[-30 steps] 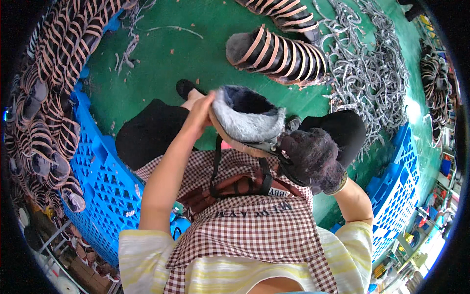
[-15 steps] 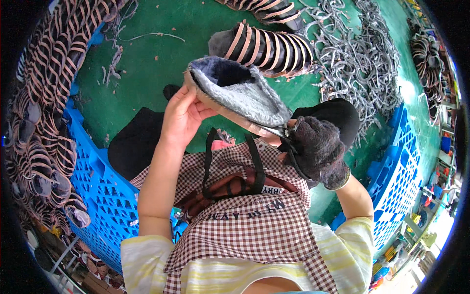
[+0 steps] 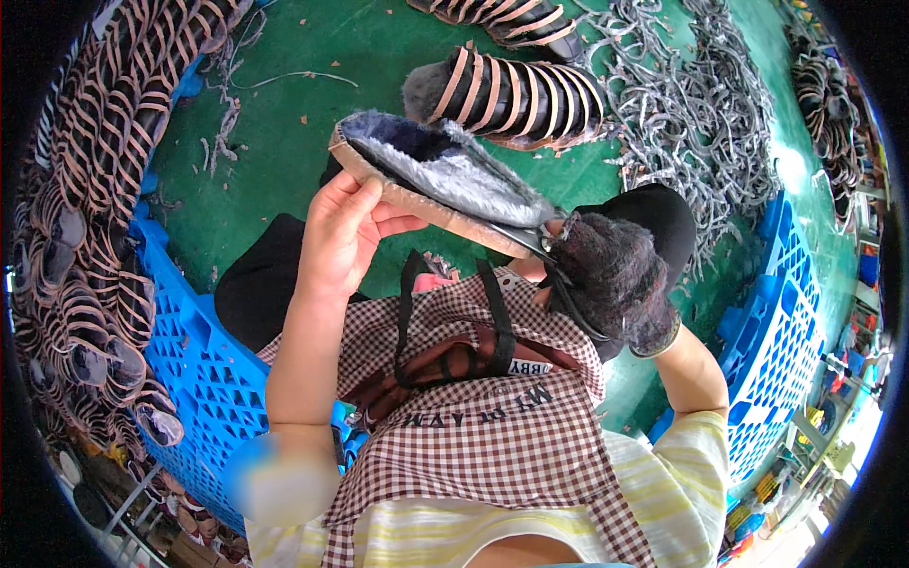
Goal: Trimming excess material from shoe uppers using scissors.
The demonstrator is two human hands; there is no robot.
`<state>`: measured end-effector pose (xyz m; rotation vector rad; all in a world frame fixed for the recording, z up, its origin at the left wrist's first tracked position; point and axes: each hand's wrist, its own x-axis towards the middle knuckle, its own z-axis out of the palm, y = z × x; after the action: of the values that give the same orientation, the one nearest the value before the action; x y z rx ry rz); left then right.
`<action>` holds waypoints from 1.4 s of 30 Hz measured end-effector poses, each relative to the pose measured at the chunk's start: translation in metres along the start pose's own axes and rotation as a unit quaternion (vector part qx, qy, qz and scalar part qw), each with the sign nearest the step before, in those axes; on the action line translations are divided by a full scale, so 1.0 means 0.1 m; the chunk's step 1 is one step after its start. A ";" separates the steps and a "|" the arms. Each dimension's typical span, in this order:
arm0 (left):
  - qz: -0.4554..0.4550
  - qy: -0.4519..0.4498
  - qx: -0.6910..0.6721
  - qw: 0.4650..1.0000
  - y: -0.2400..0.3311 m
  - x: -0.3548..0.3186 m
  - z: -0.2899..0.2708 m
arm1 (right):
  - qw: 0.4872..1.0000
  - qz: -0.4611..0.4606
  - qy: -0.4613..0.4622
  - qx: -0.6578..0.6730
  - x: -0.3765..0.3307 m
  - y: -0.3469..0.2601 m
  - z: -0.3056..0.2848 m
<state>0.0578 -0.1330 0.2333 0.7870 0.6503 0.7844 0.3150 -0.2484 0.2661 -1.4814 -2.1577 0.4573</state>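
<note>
A slipper with grey fleece and a tan sole edge is held up before me, its opening facing up and its toe toward the right. My left hand pinches the sole edge near the heel, thumb on the near side. Over my right hand is a dark fuzzy covering; its fingers are closed around what look like black-handled scissors. Their metal part lies against the sole edge by the toe. The glove hides most of the fingers, and the blade tips are hard to make out.
Nested slippers lie on the green floor ahead. A heap of grey fleece strips is at the far right. Blue plastic crates flank me, with stacked slippers by the left one. A checked apron covers my lap.
The slipper and my left hand have shifted a little to the left. My right hand has moved slightly left and down along with them, staying at the toe end.
</note>
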 end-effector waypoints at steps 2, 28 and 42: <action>-0.014 -0.016 0.008 1.000 -0.01 -0.05 0.11 | 0.999 -0.008 0.010 -0.032 0.08 -0.08 -0.03; 0.176 -0.035 0.378 0.908 -0.04 -0.20 0.35 | 0.999 0.047 -0.015 -0.019 0.43 -0.29 -0.11; 0.222 -0.042 0.423 0.877 -0.01 -0.06 0.01 | 0.990 -0.036 0.134 -0.007 0.52 0.11 0.07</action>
<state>0.0553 -0.1389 0.2345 1.8146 0.7460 0.8671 0.3045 -0.1956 0.2650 -1.3795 -1.9970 0.2031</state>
